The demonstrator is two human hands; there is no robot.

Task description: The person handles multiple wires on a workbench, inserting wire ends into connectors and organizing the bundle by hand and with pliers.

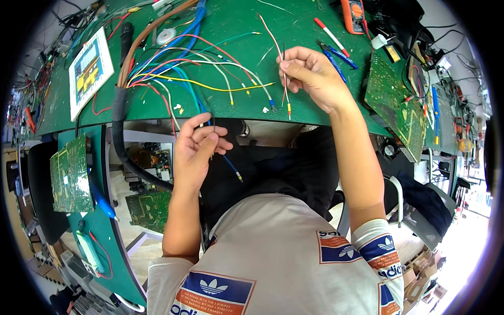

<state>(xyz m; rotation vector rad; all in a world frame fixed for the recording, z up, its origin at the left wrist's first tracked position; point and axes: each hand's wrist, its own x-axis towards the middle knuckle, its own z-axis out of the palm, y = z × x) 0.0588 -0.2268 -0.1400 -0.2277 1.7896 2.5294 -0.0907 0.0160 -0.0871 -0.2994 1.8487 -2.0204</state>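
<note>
Above the bench's front edge, my left hand (195,152) is closed, thumb against fingers, on a thin dark wire from the cable harness. A blue wire (230,167) with a small light tip hangs beside these fingers. My right hand (313,77) pinches a few short loose wires (286,94), red, white and dark; one has a yellow and red tip pointing down. Between the hands, the thick black-sleeved cable (120,113) fans out over the bench into many coloured wires, among them a yellow wire (226,87) reaching toward my right hand.
On the green bench (231,16) lie blue-handled pliers (336,63), a red and white marker (332,38) and an orange multimeter (354,17). A large circuit board (394,100) sits at right. A tablet-like panel (90,73) leans at left, above a side table with another board (71,176).
</note>
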